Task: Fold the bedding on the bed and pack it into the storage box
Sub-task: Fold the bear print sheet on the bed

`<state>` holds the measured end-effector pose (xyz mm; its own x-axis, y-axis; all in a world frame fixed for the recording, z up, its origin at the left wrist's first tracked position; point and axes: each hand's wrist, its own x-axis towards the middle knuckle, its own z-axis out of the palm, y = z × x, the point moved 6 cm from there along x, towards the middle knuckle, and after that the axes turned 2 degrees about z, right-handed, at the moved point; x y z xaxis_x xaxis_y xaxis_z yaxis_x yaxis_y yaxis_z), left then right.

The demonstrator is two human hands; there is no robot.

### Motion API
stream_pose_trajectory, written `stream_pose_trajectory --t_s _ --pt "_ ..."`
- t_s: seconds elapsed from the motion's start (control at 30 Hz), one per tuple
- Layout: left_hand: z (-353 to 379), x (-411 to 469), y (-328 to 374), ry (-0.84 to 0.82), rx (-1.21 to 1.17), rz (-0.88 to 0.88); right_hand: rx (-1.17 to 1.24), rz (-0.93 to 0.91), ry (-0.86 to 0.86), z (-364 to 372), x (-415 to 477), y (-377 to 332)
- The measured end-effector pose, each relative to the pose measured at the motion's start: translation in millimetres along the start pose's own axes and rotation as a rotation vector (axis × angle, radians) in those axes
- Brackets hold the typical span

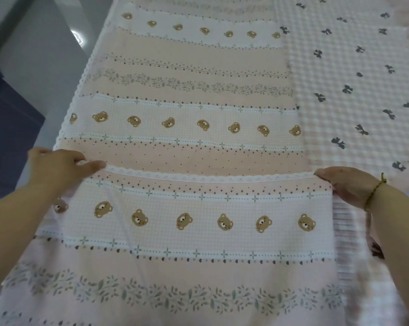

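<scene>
Bear-print bedding (198, 220) lies spread on the bed (354, 67), its lace edge (210, 178) pinched at each corner by left hand (64, 165) and right hand (349, 184) (pulled taut, likely to square the fold over the layer beneath).

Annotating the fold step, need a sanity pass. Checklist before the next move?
1. Left hand grip on white lace edge of the peach bear-print sheet: ok, pinched.
2. Right hand grip on the opposite corner: ok.
3. Lace edge straight between hands: ok.
4. Top layer smooth: not ok, diagonal crease near left side.
5. Side edges aligned with lower layer: cannot tell.
6. Dark blue fabric storage box open: cannot tell, only a side shows.
</scene>
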<state>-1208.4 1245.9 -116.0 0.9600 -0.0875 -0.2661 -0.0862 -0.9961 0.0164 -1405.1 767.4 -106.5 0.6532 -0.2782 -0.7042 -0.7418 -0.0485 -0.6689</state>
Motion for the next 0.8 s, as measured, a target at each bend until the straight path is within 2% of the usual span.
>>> stream_pose_trajectory --t_s 0.07,0.13,0.23,0.27,0.3,0.33,0.4,0.5,0.57,0.6,0.7,0.8 --pt "-3 4 -3 0.003 -0.002 -0.088 -0.035 0.004 0.133 0 2 -2" --pt "-8 1 9 0.167 -0.016 -0.04 -0.139 -0.061 0.345 0 3 -5" --pt "-12 -31 52 0.437 -0.029 0.13 -0.306 -0.167 0.699 13 -10 -6" --pt "-7 -46 70 0.445 -0.063 0.232 -0.417 -0.201 0.802 28 -21 -10" --pt "1 -64 93 0.375 -0.085 0.347 -0.539 -0.279 0.841 50 -29 -11" --pt "18 -78 109 0.262 -0.081 0.464 -0.67 -0.383 0.8 81 -33 -9" --pt "46 -98 129 0.101 -0.019 0.593 -0.935 -0.486 0.571 154 -35 2" --pt "63 -95 128 -0.003 0.002 0.518 -1.194 -0.459 0.282 214 -31 20" --pt "61 -81 119 -0.004 0.01 0.444 -1.329 -0.482 0.248 206 -19 24" --pt "60 -76 112 0.025 0.011 0.416 -1.309 -0.463 0.229 192 -14 30" --pt "62 -68 96 -0.059 0.014 0.343 -1.272 -0.277 0.259 138 -4 40" --pt "72 -65 100 -0.137 0.037 0.366 -1.26 -0.159 0.281 111 0 49"
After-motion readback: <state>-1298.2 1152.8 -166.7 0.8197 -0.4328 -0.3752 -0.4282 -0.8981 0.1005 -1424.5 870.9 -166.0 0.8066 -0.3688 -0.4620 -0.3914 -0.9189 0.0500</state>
